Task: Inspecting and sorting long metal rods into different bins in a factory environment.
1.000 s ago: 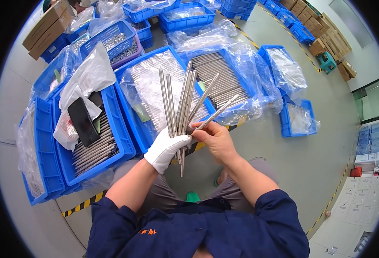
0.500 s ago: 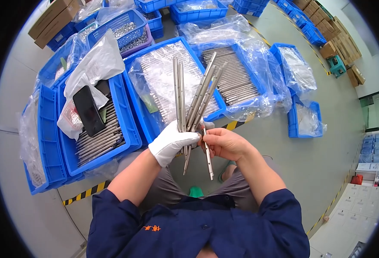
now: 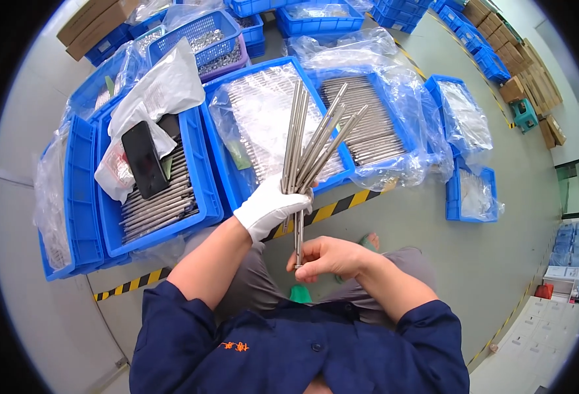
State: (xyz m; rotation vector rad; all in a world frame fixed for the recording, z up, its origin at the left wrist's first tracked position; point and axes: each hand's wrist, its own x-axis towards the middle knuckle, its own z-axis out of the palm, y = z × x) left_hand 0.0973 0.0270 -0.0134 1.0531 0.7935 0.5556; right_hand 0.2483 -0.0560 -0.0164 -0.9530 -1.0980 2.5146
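Note:
A white glove covers my left hand (image 3: 268,209), which is closed around a fanned bundle of metal rods (image 3: 295,141). The rods are slim and silvery, and some show small holes along their length. They point up and away from me, spreading toward the right at the top. Below the glove, one metal rod (image 3: 299,231) reaches down toward my body. My bare right hand (image 3: 332,257) pinches its lower end between thumb and fingers. The glove hides the middle of the bundle.
Beyond my hands stand a blue crate of plastic-covered rods (image 3: 212,157) and another blue crate (image 3: 404,125). On the left, a black phone (image 3: 144,159) and white plastic bag (image 3: 171,79) lie over a crate of rods (image 3: 155,220). Striped floor tape (image 3: 329,211) runs nearby.
My right hand has moved down and slightly left, from beside the glove to a rod's lower end. The rod it held there at a slant now stands nearly upright or has joined the bundle.

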